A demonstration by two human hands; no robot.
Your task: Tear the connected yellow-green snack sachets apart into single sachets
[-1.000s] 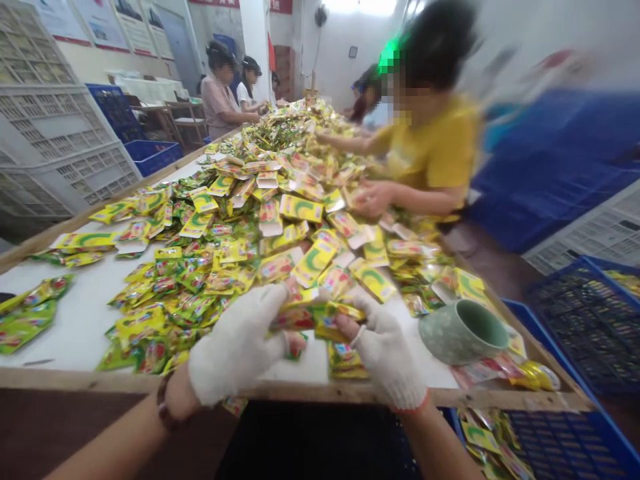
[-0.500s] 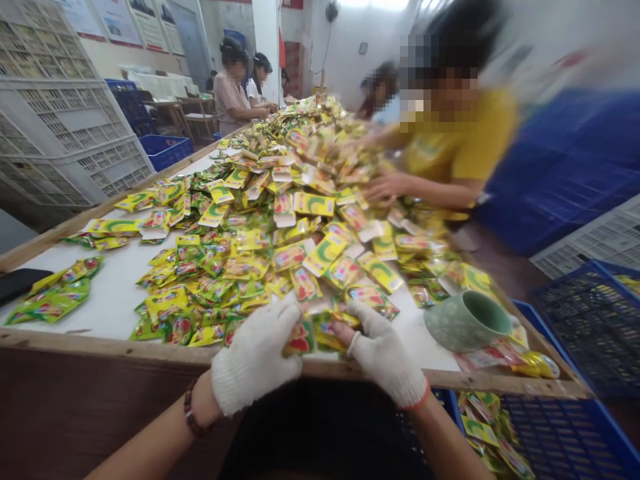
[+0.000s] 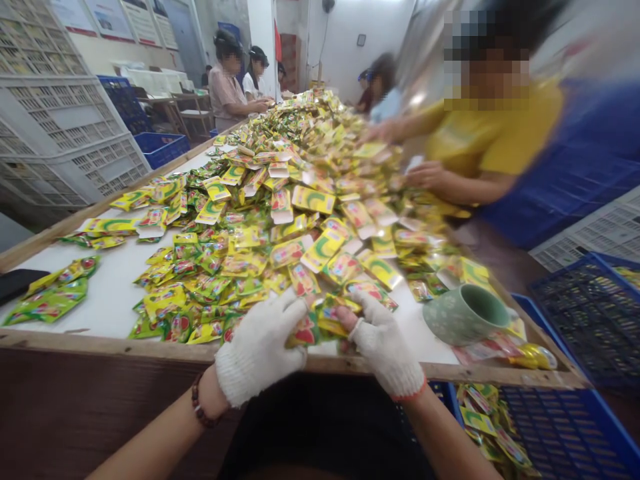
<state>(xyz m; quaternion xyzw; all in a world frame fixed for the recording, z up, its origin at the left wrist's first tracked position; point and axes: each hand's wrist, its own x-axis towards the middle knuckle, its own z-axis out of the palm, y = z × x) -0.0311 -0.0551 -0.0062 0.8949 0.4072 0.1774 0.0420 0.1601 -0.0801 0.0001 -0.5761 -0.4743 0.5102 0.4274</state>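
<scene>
At the table's front edge, my left hand (image 3: 263, 348), in a white glove with bare fingertips, is closed on a small carton (image 3: 304, 331) printed with red watermelon; the hand covers part of it. Close beside it, my right hand (image 3: 384, 348), gloved the same way, pinches a yellow-green candy packet (image 3: 329, 316) between thumb and fingers. The packet's left end lies against or very near the carton; I cannot tell whether it is inside. Beyond both hands spreads a heap of yellow cartons (image 3: 325, 250) and shiny packets (image 3: 200, 287).
A green cup (image 3: 445, 317) lies tilted at the right corner, near a wooden rim (image 3: 125, 348). Blue crates (image 3: 565, 427) stand below right. A co-worker in yellow (image 3: 475, 143) handles the heap across the right side. A dark phone-like object (image 3: 20, 283) lies far left.
My hands stay close together with the carton and packet, shifting only slightly. The co-worker in yellow has moved right and drawn one hand back from the heap, holding something white.
</scene>
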